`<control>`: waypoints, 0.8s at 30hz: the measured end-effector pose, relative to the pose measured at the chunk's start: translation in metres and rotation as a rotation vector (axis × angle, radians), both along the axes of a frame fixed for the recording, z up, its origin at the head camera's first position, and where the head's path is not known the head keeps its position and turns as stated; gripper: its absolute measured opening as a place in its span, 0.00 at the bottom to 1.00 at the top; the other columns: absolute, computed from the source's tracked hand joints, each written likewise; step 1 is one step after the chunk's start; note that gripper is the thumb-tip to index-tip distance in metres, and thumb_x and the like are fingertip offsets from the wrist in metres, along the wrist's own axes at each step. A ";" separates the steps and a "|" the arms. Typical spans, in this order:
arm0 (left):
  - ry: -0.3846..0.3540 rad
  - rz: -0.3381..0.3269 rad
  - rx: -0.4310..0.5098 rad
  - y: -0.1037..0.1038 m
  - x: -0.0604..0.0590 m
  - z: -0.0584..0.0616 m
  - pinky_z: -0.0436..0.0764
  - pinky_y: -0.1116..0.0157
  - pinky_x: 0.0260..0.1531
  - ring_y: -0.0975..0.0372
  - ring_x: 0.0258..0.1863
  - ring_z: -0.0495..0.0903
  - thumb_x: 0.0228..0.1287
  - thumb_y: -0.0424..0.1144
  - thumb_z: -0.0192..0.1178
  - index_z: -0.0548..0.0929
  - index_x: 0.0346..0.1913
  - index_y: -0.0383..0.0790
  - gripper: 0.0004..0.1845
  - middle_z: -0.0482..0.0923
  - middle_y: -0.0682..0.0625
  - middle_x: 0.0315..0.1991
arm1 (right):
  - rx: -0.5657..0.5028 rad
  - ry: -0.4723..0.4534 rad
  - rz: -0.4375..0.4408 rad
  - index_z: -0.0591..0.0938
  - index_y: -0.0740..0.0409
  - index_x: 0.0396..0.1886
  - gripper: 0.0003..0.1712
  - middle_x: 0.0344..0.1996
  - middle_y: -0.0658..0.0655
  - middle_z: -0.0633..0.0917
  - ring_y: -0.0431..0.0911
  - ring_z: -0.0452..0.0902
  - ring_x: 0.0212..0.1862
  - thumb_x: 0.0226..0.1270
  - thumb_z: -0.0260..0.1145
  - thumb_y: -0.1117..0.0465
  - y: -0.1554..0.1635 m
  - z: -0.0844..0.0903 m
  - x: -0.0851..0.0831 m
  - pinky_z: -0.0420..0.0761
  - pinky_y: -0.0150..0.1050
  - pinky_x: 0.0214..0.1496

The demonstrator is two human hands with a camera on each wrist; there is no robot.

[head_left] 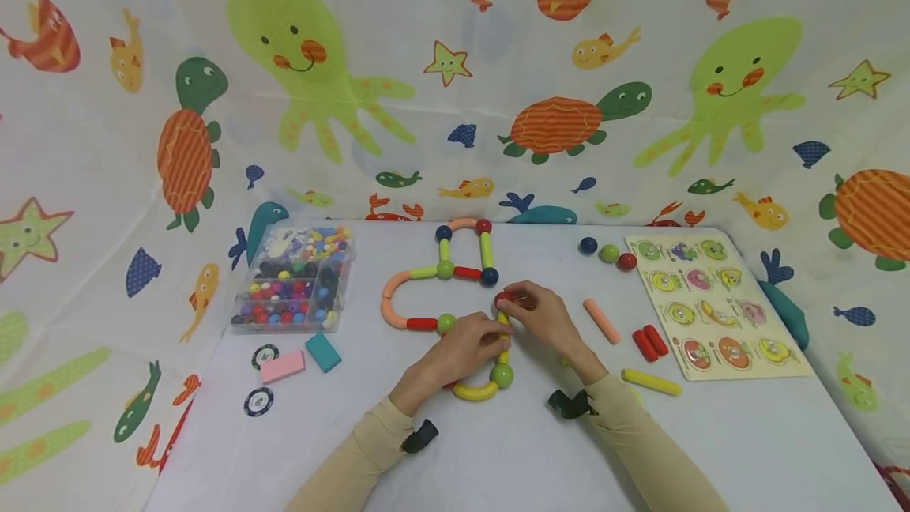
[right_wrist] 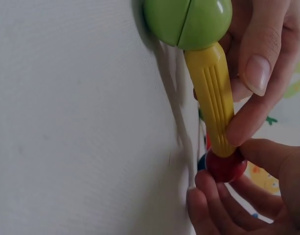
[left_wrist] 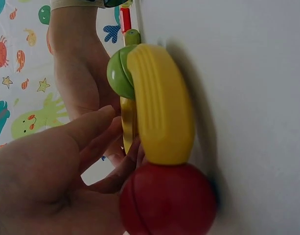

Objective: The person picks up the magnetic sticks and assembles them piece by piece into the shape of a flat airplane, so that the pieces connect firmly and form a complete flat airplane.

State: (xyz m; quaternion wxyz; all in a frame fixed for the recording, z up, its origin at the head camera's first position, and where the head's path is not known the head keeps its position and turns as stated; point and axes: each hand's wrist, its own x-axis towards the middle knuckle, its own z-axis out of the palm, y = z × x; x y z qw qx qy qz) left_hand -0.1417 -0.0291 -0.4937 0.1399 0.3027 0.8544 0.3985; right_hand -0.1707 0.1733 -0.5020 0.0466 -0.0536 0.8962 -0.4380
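Note:
My right hand pinches a red ball at the far end of a straight yellow rod. Meanwhile my left hand holds that rod along its side, fingertips close to the ball. The rod's near end joins a green ball. From there a curved yellow piece runs left to another red ball, mostly hidden under the left hand in the head view. Beyond the hands, a figure of rods and balls lies on the table, with a dark blue ball nearest the right hand.
Loose balls, an orange rod, red rods and a yellow rod lie right. A fruit puzzle board stands beyond them. At left are a bead box, pink block, teal block and two chips.

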 end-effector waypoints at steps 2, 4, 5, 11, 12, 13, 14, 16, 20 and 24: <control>0.003 -0.005 -0.005 0.000 0.000 0.001 0.75 0.72 0.38 0.65 0.39 0.73 0.75 0.43 0.60 0.85 0.59 0.44 0.15 0.78 0.56 0.38 | 0.001 -0.003 0.001 0.83 0.50 0.57 0.23 0.49 0.52 0.88 0.47 0.85 0.48 0.69 0.69 0.44 0.000 0.001 0.000 0.81 0.39 0.44; 0.001 -0.012 -0.009 -0.001 0.000 0.002 0.75 0.72 0.38 0.65 0.38 0.73 0.75 0.43 0.60 0.85 0.60 0.44 0.16 0.78 0.56 0.39 | 0.003 -0.008 0.001 0.83 0.50 0.57 0.22 0.49 0.52 0.88 0.47 0.85 0.48 0.69 0.69 0.45 0.000 0.002 0.001 0.81 0.39 0.44; 0.003 -0.019 -0.010 -0.001 0.000 0.002 0.75 0.72 0.38 0.66 0.38 0.73 0.75 0.43 0.59 0.85 0.60 0.44 0.16 0.79 0.56 0.39 | 0.001 -0.013 0.001 0.83 0.50 0.56 0.22 0.48 0.53 0.88 0.47 0.84 0.48 0.69 0.70 0.45 -0.001 0.003 0.001 0.81 0.38 0.44; 0.023 0.013 0.015 -0.012 -0.002 0.006 0.76 0.72 0.38 0.66 0.36 0.74 0.74 0.41 0.61 0.85 0.60 0.45 0.16 0.80 0.57 0.36 | 0.009 -0.027 0.021 0.83 0.53 0.55 0.21 0.47 0.53 0.88 0.47 0.84 0.47 0.68 0.71 0.49 -0.001 0.000 0.002 0.81 0.37 0.40; 0.035 0.039 0.020 -0.016 -0.003 0.008 0.77 0.72 0.39 0.66 0.36 0.75 0.73 0.41 0.62 0.85 0.59 0.45 0.16 0.80 0.56 0.36 | 0.013 -0.029 0.026 0.83 0.53 0.55 0.21 0.47 0.53 0.88 0.47 0.83 0.47 0.68 0.71 0.49 -0.001 -0.001 0.002 0.81 0.36 0.40; 0.044 0.070 0.026 -0.020 -0.004 0.010 0.78 0.71 0.40 0.65 0.37 0.76 0.72 0.40 0.63 0.85 0.59 0.45 0.16 0.80 0.56 0.37 | 0.014 -0.033 0.030 0.83 0.52 0.56 0.21 0.47 0.53 0.88 0.46 0.83 0.46 0.68 0.71 0.49 -0.001 -0.002 0.001 0.81 0.36 0.40; 0.056 0.103 0.033 -0.025 -0.005 0.012 0.80 0.70 0.41 0.65 0.38 0.76 0.71 0.40 0.64 0.85 0.59 0.45 0.16 0.81 0.56 0.38 | 0.017 -0.035 0.034 0.83 0.52 0.56 0.21 0.47 0.52 0.88 0.46 0.83 0.46 0.68 0.71 0.49 -0.002 -0.003 0.001 0.81 0.35 0.40; 0.080 0.159 0.047 -0.035 -0.008 0.015 0.83 0.65 0.45 0.62 0.41 0.79 0.69 0.38 0.66 0.85 0.59 0.43 0.17 0.83 0.53 0.42 | 0.014 -0.036 0.038 0.83 0.51 0.56 0.21 0.47 0.52 0.88 0.45 0.82 0.46 0.68 0.71 0.48 -0.002 -0.004 0.001 0.81 0.36 0.40; 0.094 0.223 0.056 -0.056 -0.014 0.013 0.84 0.58 0.49 0.56 0.47 0.81 0.66 0.36 0.68 0.85 0.57 0.41 0.17 0.83 0.47 0.49 | 0.024 -0.038 0.030 0.83 0.50 0.56 0.21 0.47 0.52 0.88 0.46 0.82 0.46 0.68 0.71 0.48 -0.004 -0.003 0.001 0.81 0.36 0.40; 0.075 0.229 0.044 -0.068 -0.017 0.007 0.84 0.58 0.51 0.55 0.50 0.81 0.65 0.37 0.70 0.85 0.57 0.40 0.18 0.84 0.47 0.50 | 0.028 -0.041 0.016 0.84 0.50 0.56 0.21 0.48 0.52 0.87 0.46 0.82 0.47 0.67 0.72 0.49 -0.003 -0.003 0.003 0.82 0.36 0.40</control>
